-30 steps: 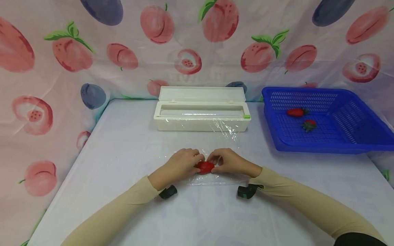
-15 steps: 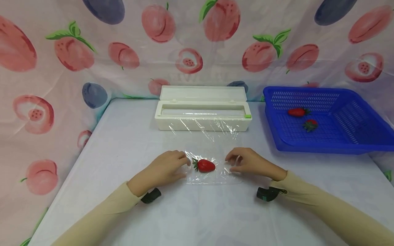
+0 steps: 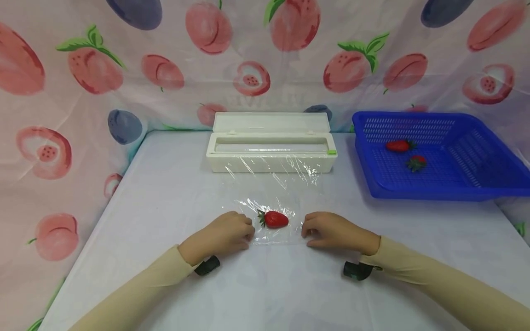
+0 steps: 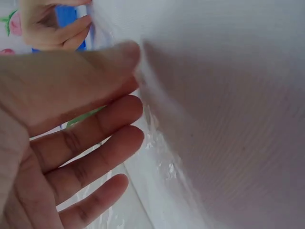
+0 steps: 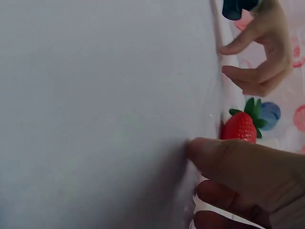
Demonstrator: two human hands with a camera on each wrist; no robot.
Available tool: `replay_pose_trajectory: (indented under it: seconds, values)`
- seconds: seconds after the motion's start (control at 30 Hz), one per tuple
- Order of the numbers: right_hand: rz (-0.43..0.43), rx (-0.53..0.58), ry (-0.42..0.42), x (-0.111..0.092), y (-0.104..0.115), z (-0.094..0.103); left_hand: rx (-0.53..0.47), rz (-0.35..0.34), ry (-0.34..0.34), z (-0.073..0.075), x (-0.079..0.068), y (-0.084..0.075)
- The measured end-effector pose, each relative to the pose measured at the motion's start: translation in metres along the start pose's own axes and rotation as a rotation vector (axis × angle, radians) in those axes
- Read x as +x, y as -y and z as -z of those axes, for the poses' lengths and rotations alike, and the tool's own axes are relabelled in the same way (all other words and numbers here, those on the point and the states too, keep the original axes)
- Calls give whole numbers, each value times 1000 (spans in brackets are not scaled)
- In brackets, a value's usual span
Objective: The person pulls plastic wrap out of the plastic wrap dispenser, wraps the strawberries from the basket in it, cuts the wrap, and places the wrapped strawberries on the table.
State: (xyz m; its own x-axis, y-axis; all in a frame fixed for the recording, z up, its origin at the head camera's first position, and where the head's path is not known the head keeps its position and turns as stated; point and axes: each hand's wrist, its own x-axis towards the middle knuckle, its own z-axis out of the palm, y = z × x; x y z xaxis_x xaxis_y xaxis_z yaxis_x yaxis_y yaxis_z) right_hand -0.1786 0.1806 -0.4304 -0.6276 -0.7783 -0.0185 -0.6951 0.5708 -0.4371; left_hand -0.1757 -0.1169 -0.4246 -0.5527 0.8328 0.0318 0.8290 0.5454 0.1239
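A red strawberry with green leaves lies on clear plastic wrap on the white table. In the head view my left hand is beside the leafy end, fingers at the wrap's left edge. The left wrist view shows its fingers loosely bent, fingertips right at the film. Past the strawberry's tip, my right hand is low at the wrap's right edge. In the right wrist view its thumb and fingers are apart, partly cut off by the frame; the strawberry shows beyond.
Behind the hands stands a white wrap dispenser with its lid raised and film running out over its front. A blue plastic basket at the right holds two strawberries. A fruit-print curtain hangs behind the table.
Both hands have left the strawberry and moved apart to either side of it, then lowered to the wrap's near edges. The strawberry lies uncovered by the fingers, its leaves now showing.
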Motion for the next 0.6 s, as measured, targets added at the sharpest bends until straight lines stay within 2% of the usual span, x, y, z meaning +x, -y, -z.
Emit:
replay_pose_trajectory:
  seconds: [0.17,0.3,0.43,0.6]
  values:
    - [40,-126,-23,8,4,-4,38,-7,-17,-4,6,0]
    - [57,-177,-69,10,4,-2,27,27,-26,-2,6,-1]
    - [10,-135,-105,11,0,3,-7,70,-67,4,6,-1]
    - [-31,3,-121,14,-8,11,-62,106,-108,8,7,3]
